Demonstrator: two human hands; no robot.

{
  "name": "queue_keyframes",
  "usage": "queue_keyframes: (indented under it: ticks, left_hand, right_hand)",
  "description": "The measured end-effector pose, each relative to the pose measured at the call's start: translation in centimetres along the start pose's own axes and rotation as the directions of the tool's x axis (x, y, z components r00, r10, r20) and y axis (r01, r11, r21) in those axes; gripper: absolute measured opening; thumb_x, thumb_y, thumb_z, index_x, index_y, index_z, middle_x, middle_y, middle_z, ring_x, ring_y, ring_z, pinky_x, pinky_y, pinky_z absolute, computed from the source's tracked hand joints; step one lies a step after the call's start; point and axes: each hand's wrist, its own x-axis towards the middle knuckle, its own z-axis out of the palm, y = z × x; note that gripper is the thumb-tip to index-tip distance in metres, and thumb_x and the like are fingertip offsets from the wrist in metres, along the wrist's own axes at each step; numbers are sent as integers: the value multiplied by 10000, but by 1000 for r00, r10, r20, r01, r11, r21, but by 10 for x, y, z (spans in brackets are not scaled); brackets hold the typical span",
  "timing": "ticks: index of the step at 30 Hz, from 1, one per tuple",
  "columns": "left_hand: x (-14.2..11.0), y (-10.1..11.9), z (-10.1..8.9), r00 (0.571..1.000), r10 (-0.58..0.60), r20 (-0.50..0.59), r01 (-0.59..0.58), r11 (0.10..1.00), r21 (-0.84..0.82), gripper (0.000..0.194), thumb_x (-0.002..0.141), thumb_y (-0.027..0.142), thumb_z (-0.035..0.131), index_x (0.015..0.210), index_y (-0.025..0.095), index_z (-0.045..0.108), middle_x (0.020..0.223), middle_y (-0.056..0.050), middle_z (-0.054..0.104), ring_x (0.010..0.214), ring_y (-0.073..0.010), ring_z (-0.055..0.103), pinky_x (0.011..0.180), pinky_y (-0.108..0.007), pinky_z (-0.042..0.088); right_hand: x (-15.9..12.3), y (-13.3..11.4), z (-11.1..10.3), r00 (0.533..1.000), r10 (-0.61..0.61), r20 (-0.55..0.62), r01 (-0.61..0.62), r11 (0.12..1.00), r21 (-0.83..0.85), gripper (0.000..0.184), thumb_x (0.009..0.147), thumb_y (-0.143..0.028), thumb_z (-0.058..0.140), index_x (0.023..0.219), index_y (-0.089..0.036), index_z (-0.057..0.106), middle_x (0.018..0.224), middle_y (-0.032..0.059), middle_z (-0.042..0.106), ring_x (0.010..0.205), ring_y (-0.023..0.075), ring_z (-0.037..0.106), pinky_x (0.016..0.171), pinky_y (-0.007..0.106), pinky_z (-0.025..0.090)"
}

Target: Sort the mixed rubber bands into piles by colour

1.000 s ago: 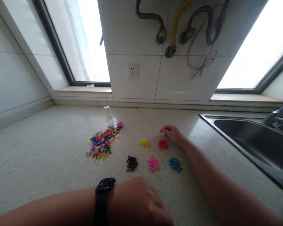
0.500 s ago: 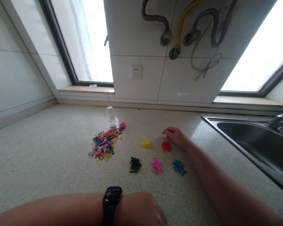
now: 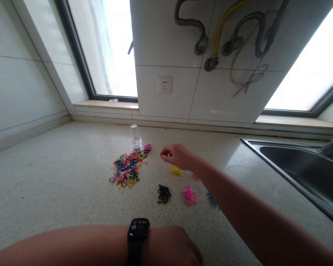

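Observation:
My right hand (image 3: 175,156) is above the counter, just beyond the yellow rubber bands (image 3: 177,170). Its thumb and forefinger are curled close together; anything between the tips is too small to make out. To its left lies a mixed heap of small coloured rubber bands (image 3: 126,168). Black bands (image 3: 164,193) and pink bands (image 3: 189,195) form separate little piles nearer me. My right forearm partly covers the red bands (image 3: 195,176) and the blue bands (image 3: 211,198). My left hand (image 3: 174,245), below a black watch (image 3: 138,229), rests at the bottom edge with its fingers hidden.
Behind the mixed heap stands a clear plastic bottle (image 3: 134,136) with a pink lid-like piece (image 3: 148,146) beside it. A steel sink (image 3: 294,162) is set into the speckled counter (image 3: 58,177) at right. Hoses and a socket (image 3: 165,85) are on the back wall.
My right hand has moved left, from beside the red bands to between the yellow pile and the mixed heap. My left hand stays at the bottom edge. The view has shifted slightly.

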Motion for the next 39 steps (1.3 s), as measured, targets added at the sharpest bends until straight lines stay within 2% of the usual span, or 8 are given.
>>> queue_keyframes:
  ticks: [4, 8, 10, 15, 24, 31, 35, 39]
  left_hand:
    - [-1, -2, 4, 1000, 20, -2, -20, 1000, 4, 420, 931, 208, 461, 631, 239, 169, 652, -6, 560, 672, -140, 561, 518, -247, 429]
    - [0, -1, 1, 1000, 22, 17, -22, 1000, 13, 408, 932, 192, 444, 643, 244, 161, 673, -8, 580, 681, -143, 560, 537, -243, 441]
    - [0, 1, -1, 1000, 17, 26, -18, 1000, 24, 416, 929, 182, 443, 649, 243, 142, 668, -7, 571, 680, -141, 555, 543, -243, 441]
    - [0, 2, -5, 998, 15, 58, -16, 1000, 17, 450, 913, 174, 472, 664, 241, 103, 653, -5, 551, 687, -143, 553, 544, -245, 439]
    - [1, 6, -11, 996, -21, 87, 19, 1000, 21, 473, 881, 136, 508, 661, 234, 100, 641, 3, 531, 673, -140, 546, 535, -253, 426]
    - [0, 3, -8, 999, 1, 40, 0, 1000, -20, 442, 874, 155, 509, 632, 237, 149, 616, 2, 520, 652, -141, 541, 498, -255, 399]
    - [1, 3, -5, 1000, -7, 22, 8, 999, -35, 422, 873, 203, 523, 622, 231, 184, 592, 3, 503, 644, -144, 544, 482, -256, 383]
    - [0, 1, -1, 1000, -10, 0, 10, 998, -54, 453, 881, 231, 526, 617, 234, 158, 567, 3, 476, 597, -145, 508, 451, -265, 366]
  right_hand:
    - [30, -19, 24, 993, -8, 118, 34, 975, -221, 219, 854, -325, 581, 968, -221, 737, 949, 57, 757, 850, 199, 678, 683, 269, 434]
    - [43, -27, 41, 985, 20, 174, 40, 941, -335, 303, 888, -448, 538, 1011, -239, 719, 985, 74, 752, 885, 244, 694, 673, 299, 462]
    - [44, -28, 46, 983, 28, 181, 41, 930, -365, 335, 903, -474, 513, 1032, -235, 709, 1007, 86, 745, 910, 254, 694, 696, 314, 480]
    - [43, -30, 48, 984, 53, 170, 16, 924, -382, 283, 898, -396, 515, 1021, -229, 707, 1029, 87, 738, 952, 259, 691, 745, 332, 501]
    - [43, -30, 48, 987, 57, 153, 7, 921, -390, 272, 898, -343, 490, 1003, -225, 712, 1013, 91, 741, 924, 255, 691, 734, 331, 490]
    - [24, -21, 25, 997, 20, 74, -2, 974, -226, 192, 885, -340, 584, 967, -233, 722, 957, 45, 748, 854, 186, 673, 718, 264, 433]
    - [-8, -10, 2, 999, 29, 21, -29, 999, 22, 157, 874, -296, 623, 911, -181, 724, 807, 34, 724, 706, 128, 630, 657, 235, 420]
    - [-51, 7, -14, 990, 140, -4, -131, 940, 313, 202, 860, -335, 639, 883, -147, 710, 685, 21, 660, 618, 114, 576, 568, 230, 422]
